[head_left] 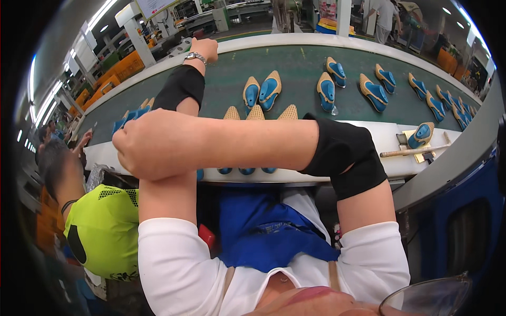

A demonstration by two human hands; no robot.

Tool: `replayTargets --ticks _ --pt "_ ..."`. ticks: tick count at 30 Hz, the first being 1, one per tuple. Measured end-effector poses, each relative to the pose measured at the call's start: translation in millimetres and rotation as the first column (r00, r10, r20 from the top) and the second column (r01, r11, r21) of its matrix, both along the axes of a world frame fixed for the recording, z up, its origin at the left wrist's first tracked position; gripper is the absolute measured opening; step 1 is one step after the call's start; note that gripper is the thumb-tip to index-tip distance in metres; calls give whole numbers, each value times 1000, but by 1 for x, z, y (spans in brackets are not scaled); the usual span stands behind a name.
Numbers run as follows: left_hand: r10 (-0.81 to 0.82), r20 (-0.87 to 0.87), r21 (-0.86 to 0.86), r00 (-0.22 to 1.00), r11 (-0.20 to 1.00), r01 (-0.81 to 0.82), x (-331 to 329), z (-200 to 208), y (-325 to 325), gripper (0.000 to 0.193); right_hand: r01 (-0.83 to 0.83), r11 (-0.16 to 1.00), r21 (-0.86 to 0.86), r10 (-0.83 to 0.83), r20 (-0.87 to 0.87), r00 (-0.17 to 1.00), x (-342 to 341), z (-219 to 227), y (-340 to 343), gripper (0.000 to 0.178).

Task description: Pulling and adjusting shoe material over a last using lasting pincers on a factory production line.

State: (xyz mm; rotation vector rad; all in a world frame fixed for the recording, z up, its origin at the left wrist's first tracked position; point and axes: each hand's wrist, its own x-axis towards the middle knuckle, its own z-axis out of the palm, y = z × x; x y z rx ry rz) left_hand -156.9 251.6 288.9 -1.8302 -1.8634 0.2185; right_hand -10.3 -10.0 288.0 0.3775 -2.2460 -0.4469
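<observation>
My right hand (155, 142) crosses in front of my left arm, its fingers curled under and hidden; what they grip, if anything, cannot be seen. Beyond it, my left hand (205, 50) is closed in a fist above the green conveyor belt (226, 63), a metal watch (195, 57) on its wrist. Black sleeves cover both elbows. Behind my right forearm stand several woven tan pointed shoes (255, 112) with blue lasts, partly hidden by it. Farther on the belt is a pair of such shoes (270, 90). Neither hand touches a shoe that I can see.
More shoes (373, 93) stand along the belt to the right. A single shoe (421, 135) rests on the white ledge (387, 138) beside a thin stick (414, 151). Close on my left sits a person in a lime shirt (103, 231). Orange crates (124, 67) stand beyond the belt.
</observation>
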Motion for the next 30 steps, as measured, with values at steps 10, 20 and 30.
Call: replayTargets --ticks 10,20,30 --pt "-88 215 120 973 991 63 -12 79 23 30 -198 897 -395 188 -64 980 21 -10 -20 20" --pt "-321 938 337 -128 931 140 -45 111 60 28 -276 956 -99 253 -198 947 50 -33 -5 22" --pt "-288 951 308 -115 918 250 -9 73 79 37 -228 858 -460 -81 -560 824 67 -110 5 32"
